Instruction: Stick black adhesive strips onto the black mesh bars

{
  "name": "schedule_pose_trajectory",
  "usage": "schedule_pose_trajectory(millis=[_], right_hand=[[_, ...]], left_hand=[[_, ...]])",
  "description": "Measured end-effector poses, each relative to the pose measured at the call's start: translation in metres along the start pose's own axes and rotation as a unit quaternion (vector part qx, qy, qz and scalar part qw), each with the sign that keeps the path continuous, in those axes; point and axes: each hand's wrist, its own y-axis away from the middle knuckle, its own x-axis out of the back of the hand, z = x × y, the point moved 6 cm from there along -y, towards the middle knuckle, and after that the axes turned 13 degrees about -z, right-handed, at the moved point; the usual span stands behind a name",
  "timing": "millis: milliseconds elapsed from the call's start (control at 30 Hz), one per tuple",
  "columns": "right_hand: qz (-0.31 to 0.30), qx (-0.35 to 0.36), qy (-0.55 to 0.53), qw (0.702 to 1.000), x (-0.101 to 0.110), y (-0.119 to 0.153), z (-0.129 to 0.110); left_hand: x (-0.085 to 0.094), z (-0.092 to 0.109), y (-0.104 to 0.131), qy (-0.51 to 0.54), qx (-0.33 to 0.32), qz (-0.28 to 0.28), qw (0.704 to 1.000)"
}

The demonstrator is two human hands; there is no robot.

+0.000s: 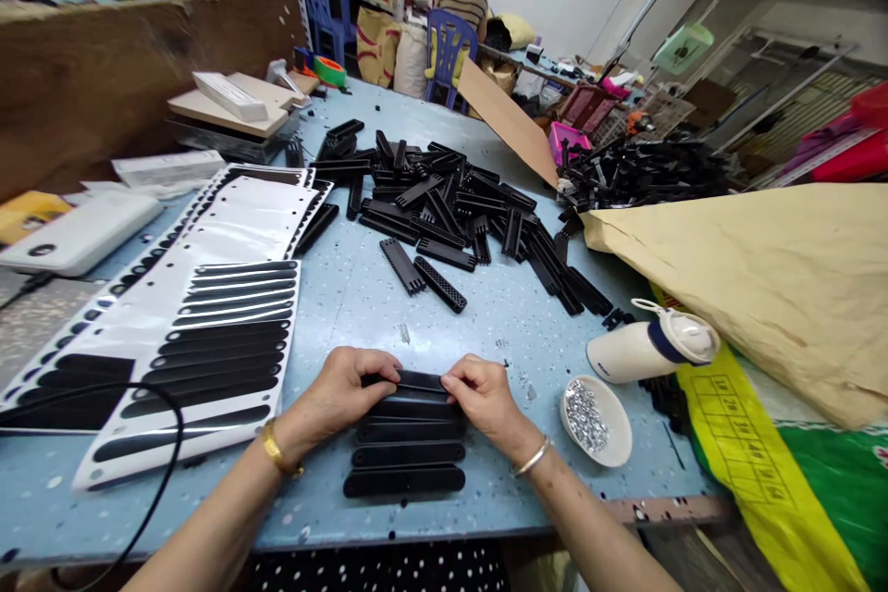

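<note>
A flat black plastic strip [420, 380] spans the space between my hands. My left hand [353, 386] pinches its left end and my right hand [481, 395] pinches its right end, thumbs and forefingers closed. Just below it, several similar black strips [408, 454] with rounded ends lie in a row, one under another. To the left is a white backing sheet [236, 296] carrying long black stickers [208, 361]. Beyond my hands spreads a loose heap of black plastic pieces [444, 203], some showing toothed ends.
A white bowl of small shiny metal parts [586, 416] and a lying cream bottle [638, 347] are at the right. A black cable [177, 444] loops over the left front. Cardboard [510, 120] stands behind the heap; a person [463, 0] sits far back.
</note>
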Motion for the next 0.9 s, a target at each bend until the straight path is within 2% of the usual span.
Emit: schedule_pose_trajectory(millis=[133, 267, 367, 533, 600, 733, 900], right_hand=[[0.011, 0.031, 0.012, 0.999, -0.003, 0.007, -0.005], [0.010, 0.050, 0.025, 0.998, -0.007, 0.006, -0.004], [0.013, 0.054, 0.033, 0.998, -0.007, 0.006, -0.002], [0.033, 0.060, 0.067, 0.995, -0.005, 0.011, 0.000], [0.050, 0.062, 0.080, 0.994, -0.006, 0.011, 0.000], [0.071, 0.070, 0.096, 0.990, -0.017, 0.011, -0.005], [0.070, 0.081, 0.136, 0.985, -0.031, 0.025, -0.017]], left_hand=[[-0.002, 0.008, -0.004, -0.047, 0.054, 0.021, 0.997], [-0.014, 0.014, -0.019, -0.118, 0.046, 0.031, 0.991], [-0.011, 0.010, -0.021, -0.120, 0.046, 0.050, 0.991], [0.016, 0.000, 0.009, -0.069, 0.066, 0.129, 0.987], [0.019, 0.000, 0.023, -0.030, 0.057, 0.140, 0.988], [0.002, 0.004, 0.036, 0.015, 0.033, 0.132, 0.991], [-0.019, 0.002, 0.048, 0.012, 0.039, 0.157, 0.987]])
